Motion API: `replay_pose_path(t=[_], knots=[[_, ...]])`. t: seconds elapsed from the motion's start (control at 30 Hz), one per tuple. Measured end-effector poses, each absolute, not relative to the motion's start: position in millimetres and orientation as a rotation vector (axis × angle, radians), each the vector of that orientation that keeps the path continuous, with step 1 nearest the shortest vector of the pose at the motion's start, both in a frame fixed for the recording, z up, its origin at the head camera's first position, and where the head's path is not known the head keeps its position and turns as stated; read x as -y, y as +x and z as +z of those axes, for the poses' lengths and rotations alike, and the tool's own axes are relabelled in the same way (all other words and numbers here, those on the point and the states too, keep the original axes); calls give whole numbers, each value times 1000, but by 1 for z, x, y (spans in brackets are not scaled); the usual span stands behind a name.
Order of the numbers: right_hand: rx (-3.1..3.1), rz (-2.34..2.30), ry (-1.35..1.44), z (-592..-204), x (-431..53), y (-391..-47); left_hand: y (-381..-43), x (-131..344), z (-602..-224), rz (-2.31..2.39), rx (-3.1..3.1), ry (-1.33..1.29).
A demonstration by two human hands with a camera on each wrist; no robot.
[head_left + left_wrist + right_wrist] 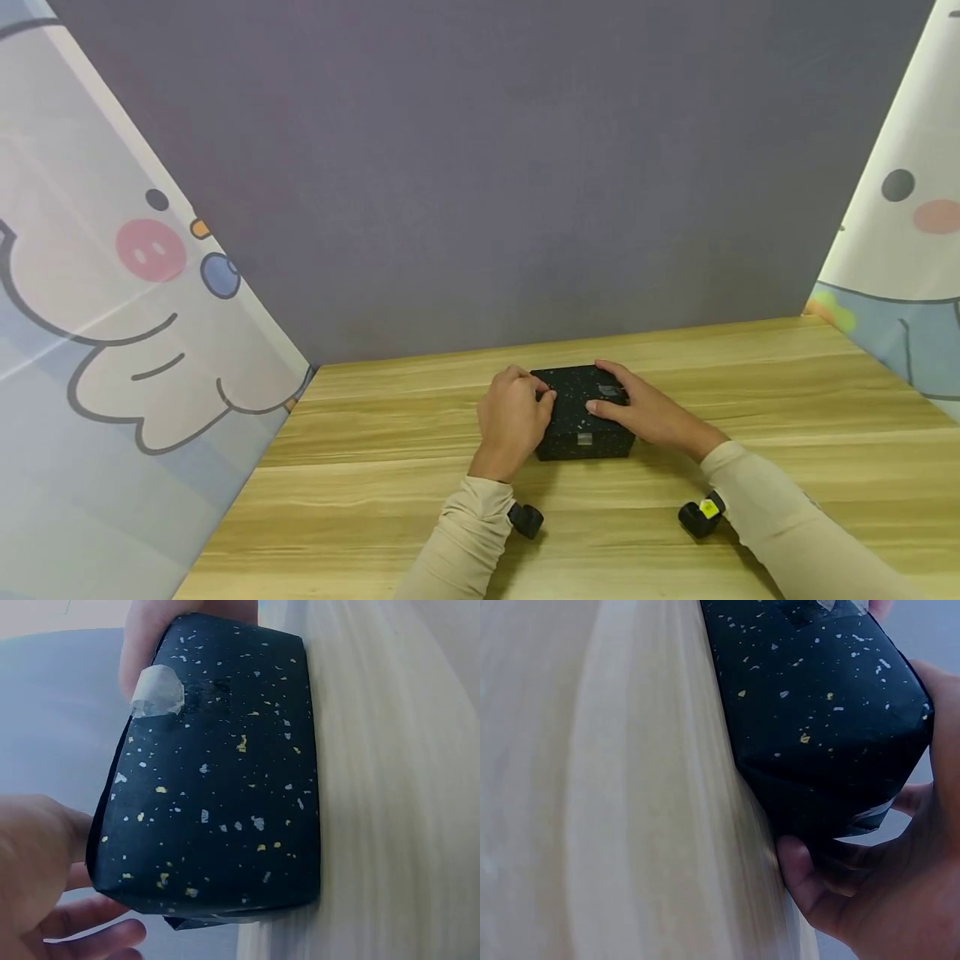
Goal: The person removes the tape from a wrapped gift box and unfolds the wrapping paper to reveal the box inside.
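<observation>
Head view, leftmost: a cartoon-printed curtain (75,275) with a pink pig snout meets the grey wall panel (525,183). Further right, on the wood-grain bench (360,500), the left hand (510,421) has bent its thumb and forefinger together at the left part of the box's top; whether they pinch the wrapping, I cannot tell. Next lies the box (573,404), wrapped in black paper with white and gold flecks, a strip of tape (584,438) at its front upper edge. The right hand (652,410) grips its right end, thumb on top, fingers curled around. Rightmost hangs another cartoon-printed curtain (885,250).
</observation>
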State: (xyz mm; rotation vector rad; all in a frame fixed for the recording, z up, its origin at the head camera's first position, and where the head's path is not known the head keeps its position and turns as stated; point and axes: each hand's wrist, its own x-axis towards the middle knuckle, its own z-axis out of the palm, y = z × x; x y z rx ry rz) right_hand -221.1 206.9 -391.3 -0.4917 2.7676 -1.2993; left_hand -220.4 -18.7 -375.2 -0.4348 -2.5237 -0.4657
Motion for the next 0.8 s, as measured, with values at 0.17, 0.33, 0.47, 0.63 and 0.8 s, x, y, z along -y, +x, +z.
replay_pose_path(t=[0.17, 0.33, 0.47, 0.63, 0.8], knots=[[-2761, -1306, -488, -391, -208, -220, -219, 16, -373, -408, 2528, -429], [-2768, -1298, -504, -392, -207, -221, -221, 16, -371, -385, 2541, -418], [-2756, -1300, -508, -393, -207, -223, -223, 18, -370, -410, 2554, -438], [-2762, -1295, -495, -391, -209, -224, -229, 22, -369, -498, 2547, -464], [-2776, -1277, -513, -390, -210, -221, -230, 28, -368, -644, 2627, -403]])
